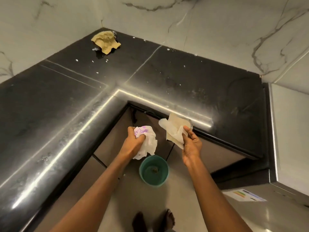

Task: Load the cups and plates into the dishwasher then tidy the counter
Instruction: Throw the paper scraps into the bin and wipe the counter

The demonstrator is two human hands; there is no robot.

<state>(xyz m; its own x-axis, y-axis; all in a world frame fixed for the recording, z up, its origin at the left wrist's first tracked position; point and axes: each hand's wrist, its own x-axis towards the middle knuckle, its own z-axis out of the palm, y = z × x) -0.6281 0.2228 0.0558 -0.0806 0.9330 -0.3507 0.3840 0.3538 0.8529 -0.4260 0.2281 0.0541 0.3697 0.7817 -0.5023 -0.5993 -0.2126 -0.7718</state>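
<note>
Clutching crumpled tissue (148, 141) in left hand (133, 141), pinching beige napkin (173, 131) in right hand (192, 146), dangling both above green bin (153, 182) off the inner corner of the counter (66, 97), left nearer

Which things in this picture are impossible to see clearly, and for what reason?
All in the head view:
1. What lies under the brown paper in the counter corner: the paper covers it.
2. The small dark bit in the green bucket: too small and dim.
3. The print on the label at lower right: too small.
</note>
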